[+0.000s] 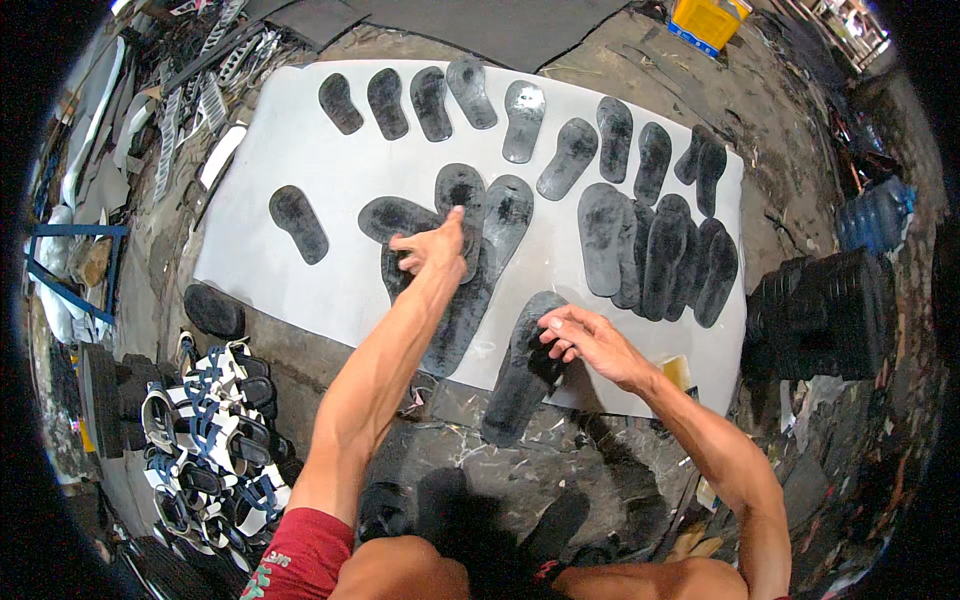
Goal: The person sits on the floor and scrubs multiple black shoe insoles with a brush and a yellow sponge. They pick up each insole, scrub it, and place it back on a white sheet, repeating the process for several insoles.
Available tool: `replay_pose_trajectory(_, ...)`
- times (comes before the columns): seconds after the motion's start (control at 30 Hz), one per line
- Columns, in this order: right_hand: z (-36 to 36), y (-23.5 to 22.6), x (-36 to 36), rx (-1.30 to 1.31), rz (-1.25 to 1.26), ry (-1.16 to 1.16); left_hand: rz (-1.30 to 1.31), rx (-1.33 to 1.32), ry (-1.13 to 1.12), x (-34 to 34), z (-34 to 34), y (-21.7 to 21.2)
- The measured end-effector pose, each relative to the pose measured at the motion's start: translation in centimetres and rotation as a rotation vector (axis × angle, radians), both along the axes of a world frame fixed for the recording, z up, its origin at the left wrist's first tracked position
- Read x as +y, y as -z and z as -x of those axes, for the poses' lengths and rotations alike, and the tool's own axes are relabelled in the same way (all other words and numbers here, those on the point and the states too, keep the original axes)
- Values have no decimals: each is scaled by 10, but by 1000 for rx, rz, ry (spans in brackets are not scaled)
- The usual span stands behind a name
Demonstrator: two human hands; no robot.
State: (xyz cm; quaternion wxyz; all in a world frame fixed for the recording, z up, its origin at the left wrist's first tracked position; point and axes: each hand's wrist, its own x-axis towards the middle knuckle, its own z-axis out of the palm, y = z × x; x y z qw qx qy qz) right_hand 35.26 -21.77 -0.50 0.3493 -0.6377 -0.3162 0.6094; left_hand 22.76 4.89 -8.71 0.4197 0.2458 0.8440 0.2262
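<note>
My left hand (432, 248) reaches over a cluster of dark shoe soles near the middle of the white sheet (300, 130). One finger stretches onto an upright black sole (460, 185), and the other fingers are spread to its left. Another sole (395, 215) lies slantwise beside that hand, and a longer sole (508, 215) lies to the right. My right hand (592, 345), with fingers loosely bent and apart, is at the upper end of a long black sole (525, 385) that overhangs the sheet's near edge. Whether its fingertips touch that sole is unclear.
Several soles (523, 120) form a row along the sheet's far side, and overlapping soles (665, 255) lie at its right. Strappy sandals (215, 440) are heaped at the near left. A black crate-like stack (820, 315) stands right, a yellow container (708, 22) far right.
</note>
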Motion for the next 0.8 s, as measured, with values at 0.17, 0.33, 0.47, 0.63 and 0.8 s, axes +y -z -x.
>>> replay_pose_trajectory(0.17, 9, 1, 4, 87, 11, 8, 39, 364, -105, 22, 3, 40)
replay_pose_trajectory(0.33, 6, 2, -1, 82, -22, -16, -55, 280, -110, 24, 15, 37)
replay_pose_trajectory(0.47, -9, 6, -5, 92, -16, 23, -77, -75, -89, 3, 21, -28)
replay_pose_trajectory(0.63, 14, 6, 24, 285, -61, 9, -318, -773, 13, 12, 148, -48)
replay_pose_trajectory(0.8, 32, -16, 23, 606, -122, 306, -661, -554, 456, -147, 120, -102)
